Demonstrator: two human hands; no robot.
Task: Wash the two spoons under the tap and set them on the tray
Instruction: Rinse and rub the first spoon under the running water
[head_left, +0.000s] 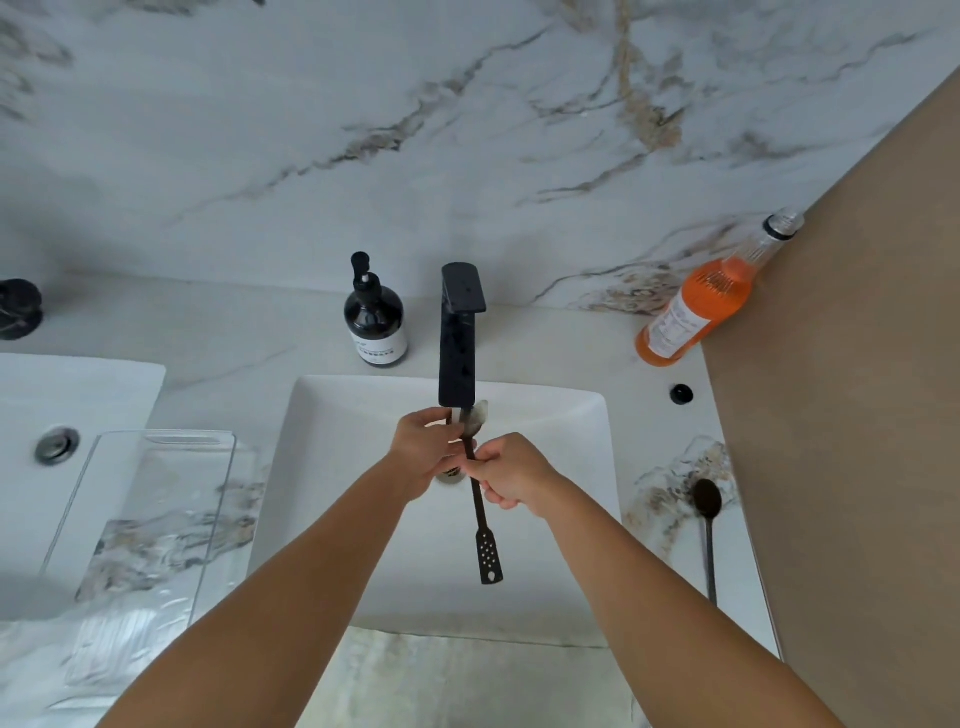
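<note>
A long black spoon (483, 525) with a perforated handle end is held over the white sink (571, 415), its bowl up under the spout of the black tap (458, 332). My right hand (511, 478) grips the handle near the middle. My left hand (423, 449) is at the spoon's bowl, fingers closed around it under the spout. A second black spoon (707, 512) lies on the counter right of the sink, bowl away from me. A clear glass tray (150, 514) sits on the counter left of the sink.
A dark soap pump bottle (375, 322) stands behind the sink, left of the tap. An orange bottle (701, 306) leans at the back right beside a brown wall panel (857, 415). Another basin (62, 405) with a drain lies at far left.
</note>
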